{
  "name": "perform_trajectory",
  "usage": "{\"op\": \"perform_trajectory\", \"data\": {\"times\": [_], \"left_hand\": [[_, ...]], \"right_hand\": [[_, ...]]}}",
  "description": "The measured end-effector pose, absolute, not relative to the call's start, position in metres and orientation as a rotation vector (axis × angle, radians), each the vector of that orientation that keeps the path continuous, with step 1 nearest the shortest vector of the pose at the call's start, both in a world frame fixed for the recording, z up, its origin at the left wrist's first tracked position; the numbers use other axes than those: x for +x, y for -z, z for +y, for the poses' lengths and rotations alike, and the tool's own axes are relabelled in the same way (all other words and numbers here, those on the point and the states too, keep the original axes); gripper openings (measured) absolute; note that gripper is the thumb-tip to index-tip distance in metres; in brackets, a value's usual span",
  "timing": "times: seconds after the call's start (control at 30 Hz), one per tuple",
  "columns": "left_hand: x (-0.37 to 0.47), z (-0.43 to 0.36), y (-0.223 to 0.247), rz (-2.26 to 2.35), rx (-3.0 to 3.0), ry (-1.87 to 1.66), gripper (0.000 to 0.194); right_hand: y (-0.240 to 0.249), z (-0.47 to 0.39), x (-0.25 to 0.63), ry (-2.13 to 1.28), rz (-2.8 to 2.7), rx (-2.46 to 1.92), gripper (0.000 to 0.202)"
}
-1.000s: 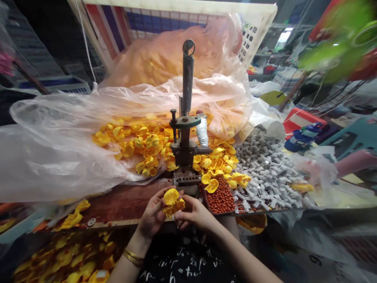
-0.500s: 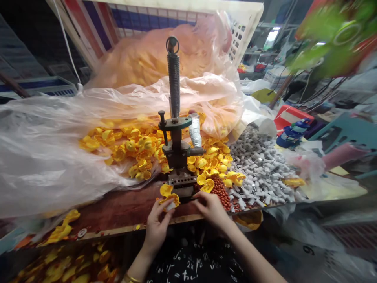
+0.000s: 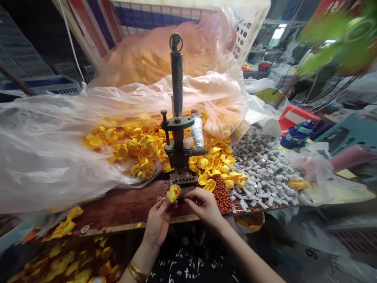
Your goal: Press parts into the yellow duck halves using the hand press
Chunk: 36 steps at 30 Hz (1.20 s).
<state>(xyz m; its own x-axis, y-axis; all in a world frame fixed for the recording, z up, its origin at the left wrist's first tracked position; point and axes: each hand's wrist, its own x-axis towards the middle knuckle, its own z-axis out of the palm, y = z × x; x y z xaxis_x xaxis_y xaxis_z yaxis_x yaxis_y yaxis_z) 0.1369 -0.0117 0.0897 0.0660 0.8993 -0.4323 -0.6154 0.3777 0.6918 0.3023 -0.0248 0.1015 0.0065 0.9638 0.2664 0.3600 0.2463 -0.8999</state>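
My left hand (image 3: pixel 159 220) pinches a yellow plastic shell (image 3: pixel 174 192) between thumb and fingers, just in front of the hand press (image 3: pixel 179 151). A small orange bit on a thin pin (image 3: pixel 160 199) sticks out at the left of those fingers. To the right, my right hand (image 3: pixel 204 206) is closed, thumb against forefinger, close to the press base and apart from the shell. What it pinches, if anything, is too small to make out. Reddish-brown beads (image 3: pixel 222 194) lie right beside it.
Loose yellow shells (image 3: pixel 141 143) surround the press. Grey plastic pieces with metal pins (image 3: pixel 265 173) are heaped at right. A clear plastic bag (image 3: pixel 53 149) covers the left side, below a white crate (image 3: pixel 253 23). More yellow shells (image 3: pixel 70 263) lie below the wooden table edge (image 3: pixel 118 228).
The yellow shell in my left hand has turned and looks more closed; the pale piece seen in it is hidden now. My right hand has moved left, nearer to it.
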Motion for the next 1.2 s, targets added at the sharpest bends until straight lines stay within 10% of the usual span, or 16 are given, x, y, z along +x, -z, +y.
{"op": "perform_trajectory", "data": {"times": [1.2], "left_hand": [[0.130, -0.015, -0.086, 0.897, 0.343, -1.138, 0.030]], "right_hand": [[-0.099, -0.024, 0.281, -0.782, -1.577, -1.253, 0.012]]}}
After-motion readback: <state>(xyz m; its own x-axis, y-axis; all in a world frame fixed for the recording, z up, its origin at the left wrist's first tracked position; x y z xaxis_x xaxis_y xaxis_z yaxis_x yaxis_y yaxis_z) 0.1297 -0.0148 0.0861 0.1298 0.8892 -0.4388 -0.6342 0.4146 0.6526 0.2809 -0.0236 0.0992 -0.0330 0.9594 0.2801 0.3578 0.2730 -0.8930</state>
